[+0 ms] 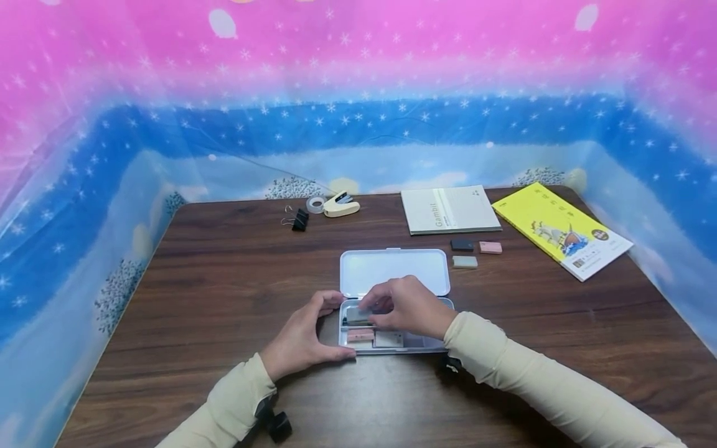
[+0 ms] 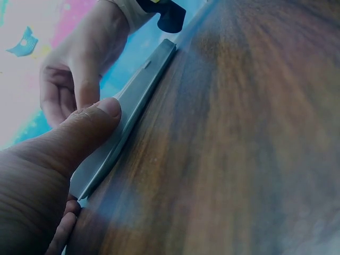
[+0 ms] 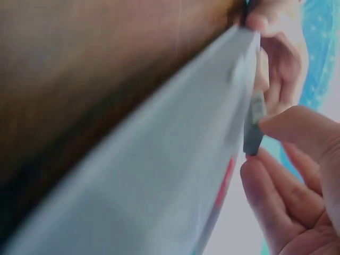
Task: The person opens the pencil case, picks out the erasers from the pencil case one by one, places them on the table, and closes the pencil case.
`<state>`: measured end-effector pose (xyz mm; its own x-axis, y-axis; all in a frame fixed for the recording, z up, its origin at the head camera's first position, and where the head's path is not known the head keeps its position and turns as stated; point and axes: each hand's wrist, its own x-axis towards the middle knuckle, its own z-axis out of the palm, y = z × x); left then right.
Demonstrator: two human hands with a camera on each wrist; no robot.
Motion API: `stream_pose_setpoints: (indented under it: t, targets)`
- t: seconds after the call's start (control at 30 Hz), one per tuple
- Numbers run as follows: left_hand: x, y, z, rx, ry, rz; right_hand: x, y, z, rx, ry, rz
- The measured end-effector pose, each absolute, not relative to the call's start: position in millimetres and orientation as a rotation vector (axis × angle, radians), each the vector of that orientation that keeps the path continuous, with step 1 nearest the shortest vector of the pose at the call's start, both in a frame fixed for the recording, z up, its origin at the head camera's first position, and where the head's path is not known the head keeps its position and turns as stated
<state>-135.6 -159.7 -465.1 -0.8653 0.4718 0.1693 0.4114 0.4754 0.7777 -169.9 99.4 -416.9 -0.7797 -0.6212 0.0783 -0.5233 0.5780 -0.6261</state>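
Grey block (image 3: 254,127) pinched, the downturned right hand (image 1: 413,308) hangs over the white case (image 1: 394,274) the left hand (image 1: 297,339) grips.

Left hand (image 1: 302,338) and right hand (image 1: 411,305) sit close together, below the head view's middle.
The left curves thumb and fingers apart in a C, the left arm (image 1: 221,404) extending from the bottom edge. The right arches knuckles-up, thumb and fingertips set in a pinch, the right arm (image 1: 543,370) slanting from the lower right.
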Motion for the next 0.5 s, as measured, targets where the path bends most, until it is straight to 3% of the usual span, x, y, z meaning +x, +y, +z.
stream_pose_setpoints:
  t: [0.2, 0.5]
  targets:
    - [-135, -159, -464, 0.754, 2.630, 1.342, -183, 152, -405, -0.872, 2.776, -1.061]
    - [-135, -157, -464, 0.735, 2.636, 1.333, -216, 294, -413, -0.571, 3.030, -1.084]
